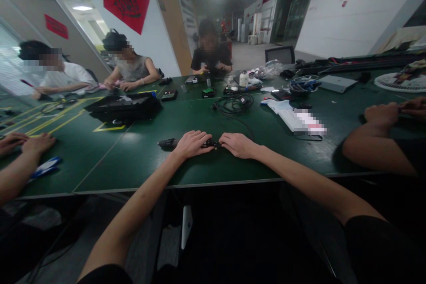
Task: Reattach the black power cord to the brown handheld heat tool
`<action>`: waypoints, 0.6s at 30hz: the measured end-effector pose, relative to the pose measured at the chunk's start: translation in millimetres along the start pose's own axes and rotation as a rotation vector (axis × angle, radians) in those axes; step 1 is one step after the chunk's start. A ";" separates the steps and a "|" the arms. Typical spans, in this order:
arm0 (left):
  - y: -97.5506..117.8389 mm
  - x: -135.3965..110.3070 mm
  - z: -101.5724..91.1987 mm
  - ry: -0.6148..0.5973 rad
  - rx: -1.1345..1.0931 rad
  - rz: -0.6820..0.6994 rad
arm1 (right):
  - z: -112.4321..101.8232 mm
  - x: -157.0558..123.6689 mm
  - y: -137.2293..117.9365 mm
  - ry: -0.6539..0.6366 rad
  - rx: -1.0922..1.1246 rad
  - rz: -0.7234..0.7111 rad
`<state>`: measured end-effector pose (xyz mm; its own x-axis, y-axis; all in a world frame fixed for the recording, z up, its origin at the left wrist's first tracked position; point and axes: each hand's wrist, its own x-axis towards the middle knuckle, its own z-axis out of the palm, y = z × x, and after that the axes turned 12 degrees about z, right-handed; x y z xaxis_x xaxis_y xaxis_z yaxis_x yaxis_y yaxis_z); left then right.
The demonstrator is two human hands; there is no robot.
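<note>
A small dark cylindrical tool (pixel 168 143) lies on the green table (pixel 206 168) near its front edge. My left hand (pixel 193 143) rests on top of it, fingers lying over its right part. My right hand (pixel 237 143) lies just to the right, its fingertips touching the tool's right end, fingers loosely curled. The part of the tool beneath my left hand is hidden.
A coiled black cable (pixel 234 103) and a white paper bundle (pixel 293 117) lie beyond my hands. A black bag (pixel 124 107) sits at left. Other people's arms rest on the table at left (pixel 23 144) and right (pixel 382 117); three people sit at the far side.
</note>
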<state>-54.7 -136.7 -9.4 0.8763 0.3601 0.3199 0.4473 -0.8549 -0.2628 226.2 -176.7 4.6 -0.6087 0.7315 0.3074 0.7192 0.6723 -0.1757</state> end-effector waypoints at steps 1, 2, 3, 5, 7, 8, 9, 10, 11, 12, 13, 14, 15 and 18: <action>0.7 0.7 -0.4 -0.003 -0.002 0.009 | 0.0 0.2 -1.0 0.000 -0.012 0.018; 1.4 1.4 -0.7 -0.005 -0.004 0.018 | 0.2 0.3 -2.0 0.002 -0.024 0.041; 2.2 2.3 -1.0 -0.007 -0.006 0.026 | 0.5 0.4 -3.0 0.004 -0.037 0.066; 3.8 4.0 -1.4 -0.011 -0.009 0.042 | 1.5 0.5 -5.0 0.008 -0.065 0.118; 5.4 5.5 -1.6 -0.015 -0.012 0.055 | 2.2 1.0 -7.2 0.007 -0.094 0.156; 6.3 6.2 -1.7 -0.017 -0.013 0.061 | 2.4 1.3 -8.3 0.005 -0.108 0.170; 7.2 6.9 -1.8 -0.019 -0.014 0.067 | 2.4 1.7 -9.5 0.002 -0.122 0.182; 8.2 7.5 -1.9 -0.020 -0.015 0.073 | 2.2 2.1 -10.5 -0.001 -0.135 0.191; 9.3 8.1 -2.0 -0.021 -0.016 0.078 | 1.9 2.4 -11.5 -0.004 -0.146 0.198; 10.4 8.7 -2.1 -0.021 -0.017 0.083 | 1.5 2.5 -12.4 -0.007 -0.156 0.204; 11.5 9.3 -2.3 -0.021 -0.019 0.087 | 1.0 2.5 -13.1 -0.010 -0.164 0.208; 12.6 9.9 -2.3 -0.021 -0.022 0.091 | 0.6 2.3 -13.6 -0.013 -0.169 0.211; 13.5 10.5 -2.4 -0.021 -0.026 0.095 | 0.2 1.9 -14.0 -0.017 -0.171 0.213; 15.2 11.6 -2.6 -0.020 -0.037 0.103 | -0.3 0.7 -14.2 -0.026 -0.165 0.214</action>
<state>-38.2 -146.5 -7.4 0.9210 0.2763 0.2746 0.3477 -0.9008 -0.2600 215.6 -185.8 7.6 -0.4437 0.8592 0.2548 0.8760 0.4758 -0.0791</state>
